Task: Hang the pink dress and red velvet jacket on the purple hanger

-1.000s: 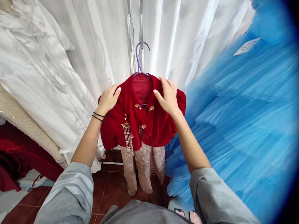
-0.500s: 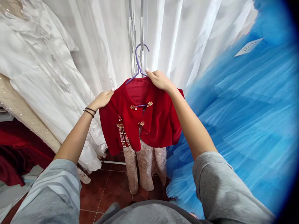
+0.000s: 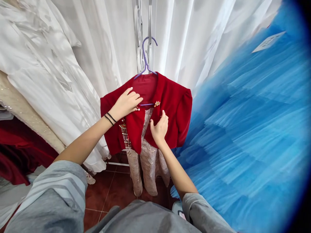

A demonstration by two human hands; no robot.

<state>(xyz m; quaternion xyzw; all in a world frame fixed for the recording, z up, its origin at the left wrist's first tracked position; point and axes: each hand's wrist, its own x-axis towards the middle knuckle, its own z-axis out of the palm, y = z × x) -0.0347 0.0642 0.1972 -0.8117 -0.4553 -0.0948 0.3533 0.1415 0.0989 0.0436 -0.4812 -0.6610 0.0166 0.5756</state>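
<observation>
Head view. A small red velvet jacket (image 3: pixel 170 106) hangs on a purple wire hanger (image 3: pixel 145 58), whose hook is caught on a pale upright rail (image 3: pixel 150 19) in front of white curtains (image 3: pixel 199 35). The jacket has short puffed sleeves, a stand-up collar with a darker red lining, gold knot buttons (image 3: pixel 157 104) at the neck and a beaded gold tassel (image 3: pixel 124 136) hanging down the left front panel. Its front stands parted, showing pale pink patterned trousers (image 3: pixel 142 168) that hang beneath it down to the dark red tiled floor (image 3: pixel 107 194).

The left hand (image 3: pixel 126 104), with two black bands (image 3: pixel 110 118) at the wrist, lies on the left front panel near the collar, fingers curled over the cloth edge. The right hand (image 3: pixel 159 127) grips the inner edge of the right front panel, fingers closed on the cloth with the thumb raised.

White satin dresses (image 3: pixel 39 74) hang to the left of the jacket, with dark red cloth (image 3: pixel 14 161) lower left; a blue tulle dress (image 3: pixel 247 129) fills the right side and bears a paper tag (image 3: pixel 264 42).
</observation>
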